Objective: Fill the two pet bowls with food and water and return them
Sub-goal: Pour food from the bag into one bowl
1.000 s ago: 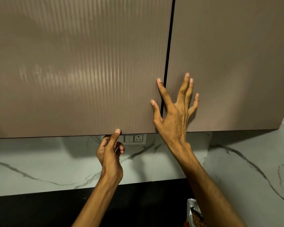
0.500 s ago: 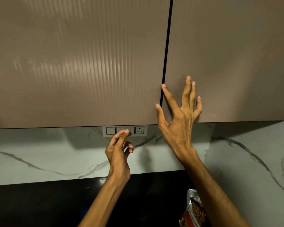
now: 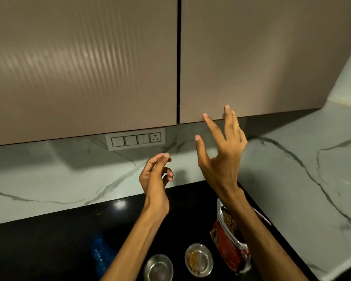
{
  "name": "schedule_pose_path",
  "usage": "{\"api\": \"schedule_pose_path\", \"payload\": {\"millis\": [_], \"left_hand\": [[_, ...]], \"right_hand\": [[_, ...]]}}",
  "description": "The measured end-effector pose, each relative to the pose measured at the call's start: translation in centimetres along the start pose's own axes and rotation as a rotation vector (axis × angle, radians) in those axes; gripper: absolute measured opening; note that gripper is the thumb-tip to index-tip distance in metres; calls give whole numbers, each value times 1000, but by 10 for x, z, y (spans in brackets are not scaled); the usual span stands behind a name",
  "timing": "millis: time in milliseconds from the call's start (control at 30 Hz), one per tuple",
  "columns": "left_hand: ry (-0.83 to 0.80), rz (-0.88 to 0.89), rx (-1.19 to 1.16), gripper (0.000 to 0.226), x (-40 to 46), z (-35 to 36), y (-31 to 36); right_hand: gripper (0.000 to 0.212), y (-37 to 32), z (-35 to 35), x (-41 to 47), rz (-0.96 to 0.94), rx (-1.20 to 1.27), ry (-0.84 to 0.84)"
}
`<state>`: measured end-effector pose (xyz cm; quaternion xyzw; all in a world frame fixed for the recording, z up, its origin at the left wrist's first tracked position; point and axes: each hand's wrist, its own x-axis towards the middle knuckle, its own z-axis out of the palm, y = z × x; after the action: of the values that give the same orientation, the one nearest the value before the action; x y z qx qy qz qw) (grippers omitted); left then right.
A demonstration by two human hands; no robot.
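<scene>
Both hands are raised in front of the wall cabinets and neither holds anything. The right hand (image 3: pixel 221 157) has its fingers spread and nearly straight, the fingertips (image 3: pixel 227 108) reaching up at the lower edge of the right cabinet door (image 3: pixel 261 57); whether they actually touch the door cannot be told. The left hand (image 3: pixel 156 177) hangs lower, in front of the marble backsplash (image 3: pixel 49 175), fingers loosely curled around nothing, just below the switch panel (image 3: pixel 135 139). Both cabinet doors look closed, the left cabinet door (image 3: pixel 79 63) meeting the right along a dark seam.

The task's things sit low in the view on the black surface (image 3: pixel 59 240). Two small steel bowls stand side by side between the forearms: the left bowl (image 3: pixel 158 267) shows only bare metal, though clear water would be hard to see at this size, and the right bowl (image 3: pixel 199 260) has a small heap of brown kibble in it. Just to the right stands a red pet food bag (image 3: pixel 229 238), upright with its top open and kibble showing, placed close to the bowl probably to make pouring short and tidy. A blue water bottle (image 3: pixel 101 254) lies blurred to the left, partly hidden by the left forearm.

Judging by this layout, food is at least partly served and the water step likely remains; the bottle stands on the side of the bare bowl, handy for that pour.
</scene>
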<state>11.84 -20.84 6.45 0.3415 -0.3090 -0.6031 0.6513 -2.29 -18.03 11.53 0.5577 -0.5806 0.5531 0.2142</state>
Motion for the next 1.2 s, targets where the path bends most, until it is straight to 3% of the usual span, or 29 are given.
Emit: {"api": "schedule_pose_path", "payload": {"millis": [367,833,1200], "left_hand": [[-146,-142,87,4,-32,-6,-53],[-225,-362,262,10,-71,-40,-113],[-251,-495,360,13,-82,-61,-151]], "right_hand": [[50,19,-40,-80,283,-12,-80],[48,24,-82,-184,565,-73,-149],[44,56,-100,-231,794,15,-153]]}}
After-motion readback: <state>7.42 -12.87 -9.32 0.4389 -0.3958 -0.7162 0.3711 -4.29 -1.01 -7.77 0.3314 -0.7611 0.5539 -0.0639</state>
